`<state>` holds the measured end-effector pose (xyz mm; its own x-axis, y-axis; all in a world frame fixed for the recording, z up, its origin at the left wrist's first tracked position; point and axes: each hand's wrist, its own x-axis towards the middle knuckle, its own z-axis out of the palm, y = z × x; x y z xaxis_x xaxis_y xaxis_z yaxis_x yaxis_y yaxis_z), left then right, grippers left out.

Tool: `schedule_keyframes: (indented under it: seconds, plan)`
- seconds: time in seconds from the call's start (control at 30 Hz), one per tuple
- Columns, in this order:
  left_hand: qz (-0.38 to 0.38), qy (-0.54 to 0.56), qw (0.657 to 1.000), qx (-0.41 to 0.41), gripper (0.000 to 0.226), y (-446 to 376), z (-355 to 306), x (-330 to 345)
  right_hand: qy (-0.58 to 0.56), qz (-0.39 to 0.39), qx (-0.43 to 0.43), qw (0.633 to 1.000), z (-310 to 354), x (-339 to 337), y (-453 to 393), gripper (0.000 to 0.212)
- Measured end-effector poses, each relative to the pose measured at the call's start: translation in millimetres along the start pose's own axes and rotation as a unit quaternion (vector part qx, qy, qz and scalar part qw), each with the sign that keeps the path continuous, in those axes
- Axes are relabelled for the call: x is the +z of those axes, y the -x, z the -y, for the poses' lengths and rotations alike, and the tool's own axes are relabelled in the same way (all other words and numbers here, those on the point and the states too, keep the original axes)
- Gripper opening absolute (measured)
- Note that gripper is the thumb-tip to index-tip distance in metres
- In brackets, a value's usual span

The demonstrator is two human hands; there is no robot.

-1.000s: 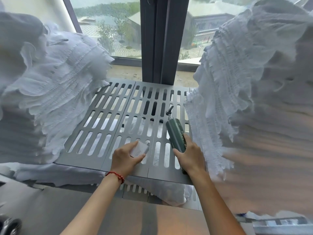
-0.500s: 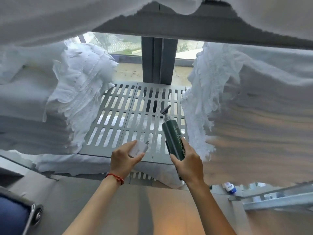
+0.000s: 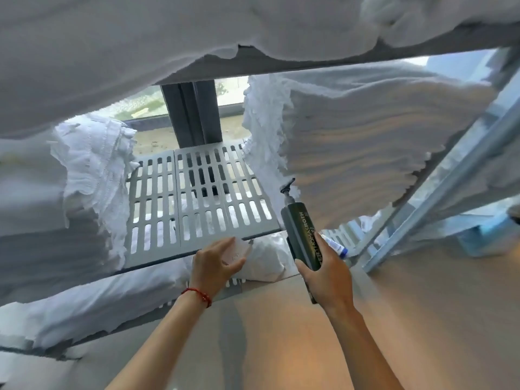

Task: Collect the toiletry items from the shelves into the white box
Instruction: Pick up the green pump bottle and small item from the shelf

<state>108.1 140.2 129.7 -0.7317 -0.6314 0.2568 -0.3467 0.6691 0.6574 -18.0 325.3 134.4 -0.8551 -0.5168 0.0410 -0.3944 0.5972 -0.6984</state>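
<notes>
Toiletry items are in both hands, just in front of the near edge of the grey slotted shelf (image 3: pixel 197 204). The right hand (image 3: pixel 327 277) is wrapped around the lower part of a dark green pump bottle (image 3: pixel 302 235), which stands nearly upright, leaning a little to the left, with its pump head at the top and white lettering running along its side. The left hand (image 3: pixel 215 263) curls its fingers around a small white packet (image 3: pixel 239 250), thumb on the near side; a red bracelet (image 3: pixel 197 295) circles that wrist. The packet sits right at the shelf's near edge, and whether it touches the shelf cannot be told.

Stacks of folded white towels (image 3: pixel 351 142) rise on the shelf to the right, with more white linen (image 3: pixel 87 170) piled to the left, and further white cloth hangs over from the shelf above. A small white tube with a blue cap (image 3: pixel 334 246) shows just right of the bottle, lower and farther back. Beyond the shelf stands a dark window frame (image 3: pixel 194 114). The white box is not in view.
</notes>
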Motion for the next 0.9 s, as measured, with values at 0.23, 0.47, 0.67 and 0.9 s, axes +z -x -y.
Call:
schedule_keyframes:
  seconds: [0.23, 0.47, 0.67, 0.9]
  plan:
    - [0.073, 0.025, 0.992, 0.104, 0.061, 24.8, -92.0, 40.5, 0.017, -0.102, 0.091, 0.990, -47.7, -91.2, 72.2, 0.071]
    - [0.162, 0.095, 0.967, 0.169, 0.043, 83.0, -221.5, 106.1, 0.044, -0.196, 0.175, 0.964, -128.2, -201.8, 172.9, 0.069]
    - [0.248, 0.130, 0.926, 0.253, 0.056, 164.1, -344.9, 177.4, 0.055, -0.270, 0.259, 0.926, -204.8, -294.1, 277.4, 0.071]
    - [0.340, 0.124, 0.866, 0.345, 0.048, 254.3, -470.1, 263.2, 0.053, -0.383, 0.354, 0.852, -275.8, -378.0, 398.2, 0.069]
